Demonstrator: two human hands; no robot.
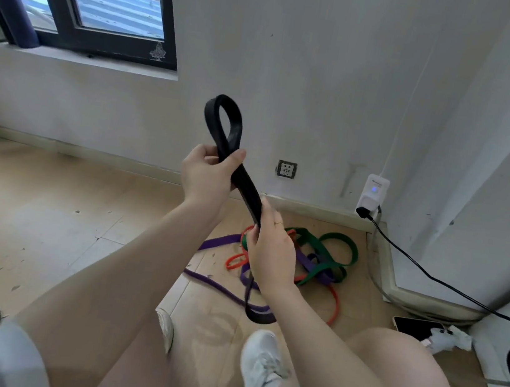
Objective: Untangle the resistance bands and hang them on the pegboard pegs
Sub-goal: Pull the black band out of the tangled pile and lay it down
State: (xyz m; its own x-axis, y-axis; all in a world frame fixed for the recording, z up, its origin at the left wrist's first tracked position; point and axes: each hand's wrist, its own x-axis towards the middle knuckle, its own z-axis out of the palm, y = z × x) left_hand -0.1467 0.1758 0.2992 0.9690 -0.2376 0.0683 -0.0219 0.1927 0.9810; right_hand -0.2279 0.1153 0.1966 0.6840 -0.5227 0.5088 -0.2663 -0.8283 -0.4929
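A black resistance band (224,123) is held up in front of the wall, its top standing in a loop. My left hand (207,176) grips it just below that loop. Lower down, my right hand (268,251) grips the same band, whose tail hangs to the floor near my shoe. On the floor behind my hands lies a tangle of a green band (333,253), a purple band (215,283) and a red band (334,306). No pegboard is in view.
A wall socket (286,169) and a white plug-in device (373,193) with a black cable (432,277) sit at the right. A phone (415,329) lies on the floor. A dark bottle (9,8) stands on the window sill. My white shoes (262,368) are below.
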